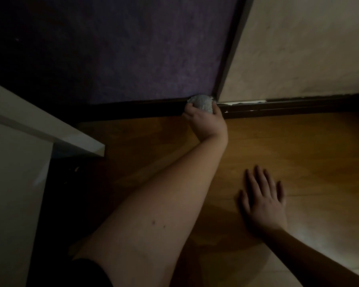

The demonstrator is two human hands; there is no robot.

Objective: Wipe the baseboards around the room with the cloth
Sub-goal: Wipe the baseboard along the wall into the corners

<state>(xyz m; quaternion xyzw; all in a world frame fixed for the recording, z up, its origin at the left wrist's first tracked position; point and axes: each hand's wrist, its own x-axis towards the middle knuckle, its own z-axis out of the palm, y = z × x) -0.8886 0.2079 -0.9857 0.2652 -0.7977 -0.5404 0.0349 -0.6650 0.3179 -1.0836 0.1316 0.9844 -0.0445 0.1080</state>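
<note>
the left hand (205,121) reaches forward across the wooden floor (298,152) and presses a balled-up grey cloth (201,104) against the dark baseboard (133,109), right where the purple wall (133,59) meets the pale wall (298,48) at a dark vertical trim strip (230,48). bunching the cloth into a wad looks deliberate — it gives a firm pad that can be pushed onto the top edge of the board and into the joint, where dust would likely collect. the fingers (188,110) are curled closed around the wad, thumb on one side and the rest wrapped over the other, so only the top of the cloth shows above the hand and touches the board.

the right hand (263,201) holds nothing; its fingers are spread wide and flat on the floor, well back from the wall. it seems to be there as a prop, taking the person's weight while they lean low toward the baseboard.

just right of the cloth, a pale chipped or peeling patch (245,102) runs along the top of the baseboard under the pale wall — a rough spot the cloth could snag on. at the left edge stands a white piece of furniture (19,162), its corner near the purple-wall stretch of board. the light is dim, so dirt on the board cannot be judged.
</note>
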